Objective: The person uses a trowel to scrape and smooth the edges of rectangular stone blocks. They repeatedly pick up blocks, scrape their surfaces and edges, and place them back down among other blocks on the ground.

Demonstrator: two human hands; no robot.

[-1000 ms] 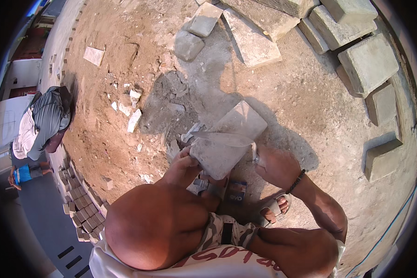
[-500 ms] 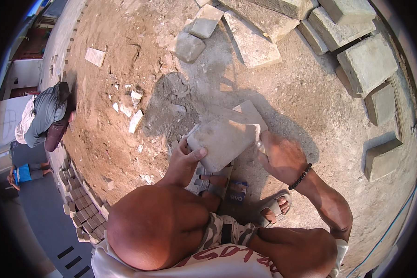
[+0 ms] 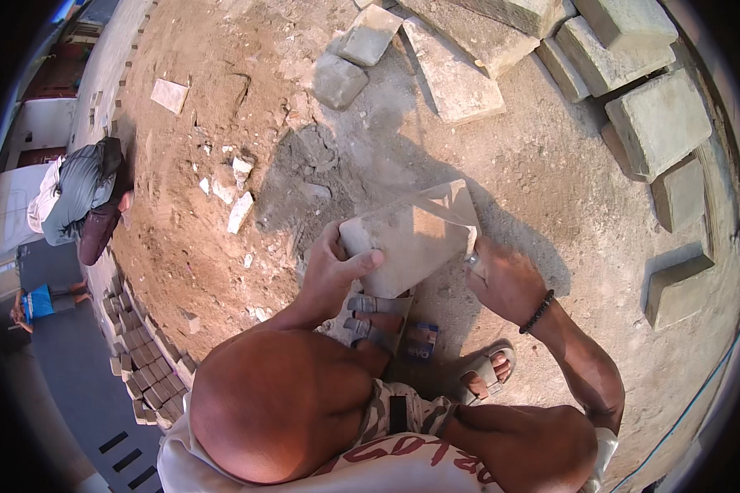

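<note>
My left hand [image 3: 330,275] grips the left end of a grey concrete paving block [image 3: 399,251], thumb on its upper face and fingers around the edge. The block is tilted up above my sandalled feet. At its right edge, my right hand [image 3: 510,281] is closed around a hand tool [image 3: 472,259] with a metal collar. A thin, blurred blade seems to reach from it across the block's far side; its exact kind is unclear. Behind the held block, a second pale slab [image 3: 455,195] shows partly. A dark bead bracelet circles my right wrist.
Concrete blocks [image 3: 659,123] are stacked along the right, with more slabs [image 3: 452,70] at the top. Broken chips [image 3: 240,212] and grey rubble [image 3: 304,168] lie on the dirt. A small blue pack [image 3: 422,341] sits between my feet. At left, a person [image 3: 82,197] bends near laid pavers [image 3: 150,374].
The paving block has shifted slightly right, with my left hand on it. My right hand has moved a little right and down with the tool, exposing more of its metal collar.
</note>
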